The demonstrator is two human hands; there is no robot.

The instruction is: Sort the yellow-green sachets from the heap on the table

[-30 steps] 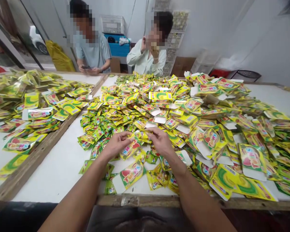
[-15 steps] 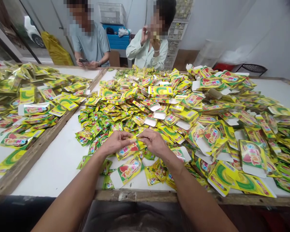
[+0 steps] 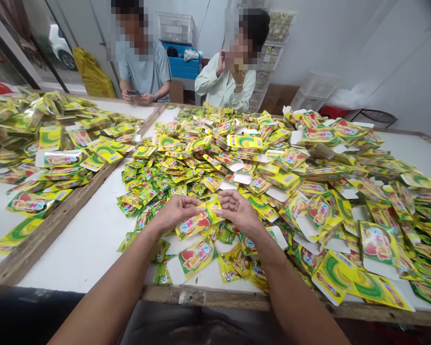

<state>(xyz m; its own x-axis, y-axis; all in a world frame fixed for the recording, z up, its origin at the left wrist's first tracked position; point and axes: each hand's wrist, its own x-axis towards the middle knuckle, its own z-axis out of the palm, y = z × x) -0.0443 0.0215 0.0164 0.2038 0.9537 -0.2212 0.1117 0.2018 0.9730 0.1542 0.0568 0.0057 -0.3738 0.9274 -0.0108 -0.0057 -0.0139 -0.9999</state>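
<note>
Between my hands is a small yellow candy box (image 3: pixel 194 225) with colourful letters and a red fruit picture. My left hand (image 3: pixel 174 213) pinches its upper edge between thumb and fingers. My right hand (image 3: pixel 237 211) pinches the right end, thumb in front and fingers partly curled behind. Part of that end is hidden by my fingers. Just below lies a flat box with a white flap (image 3: pixel 196 258). Green candy packets (image 3: pixel 140 184) are heaped behind my left hand, and a pile of yellow boxes (image 3: pixel 280 158) spreads behind and right of my right hand.
A wooden divider (image 3: pixel 68 206) runs along the table at left, with more yellow boxes (image 3: pixel 57 158) beyond it. A wooden rim (image 3: pixel 208 294) edges the near side. Across the table sit a person with a phone (image 3: pixel 143 72) and a person in a pale shirt (image 3: pixel 226 81).
My right hand's fingers have opened out slightly and show more of the box end. The view has shifted a little, moving the scene to the right.
</note>
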